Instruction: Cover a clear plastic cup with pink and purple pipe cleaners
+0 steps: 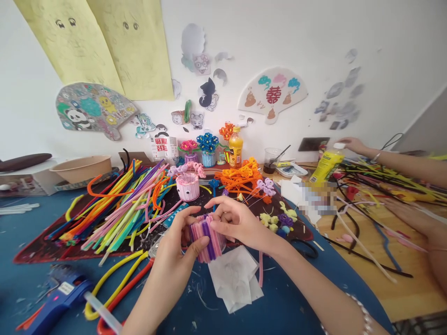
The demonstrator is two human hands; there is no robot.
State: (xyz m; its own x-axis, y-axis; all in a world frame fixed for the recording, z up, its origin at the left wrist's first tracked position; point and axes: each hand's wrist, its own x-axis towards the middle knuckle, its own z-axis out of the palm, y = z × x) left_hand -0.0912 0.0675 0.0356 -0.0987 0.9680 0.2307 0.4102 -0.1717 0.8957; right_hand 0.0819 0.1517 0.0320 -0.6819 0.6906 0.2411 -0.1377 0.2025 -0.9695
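Note:
Between my two hands is a small pot of pink and purple pipe cleaners point(208, 239), its strips side by side around the wall. My left hand point(185, 237) is wrapped round its left side, thumb across the front. The fingers of my right hand point(237, 221) press on its upper right side. Under it lies crumpled white paper point(235, 279) on the blue table cover. Just behind, a pink pipe-cleaner pot point(187, 187) with eyes holds pink and lilac flowers. A blue glue gun point(63, 298) rests at the lower left.
Left of my hands lies a heap of colourful pipe cleaners point(118, 209). Orange pipe cleaners point(240, 179), a juice bottle point(235, 149) and a cup of dark liquid point(272, 162) are behind. Black scissors point(305, 249) lie right. Another person's hand point(354, 145) touches a yellow bottle point(326, 165).

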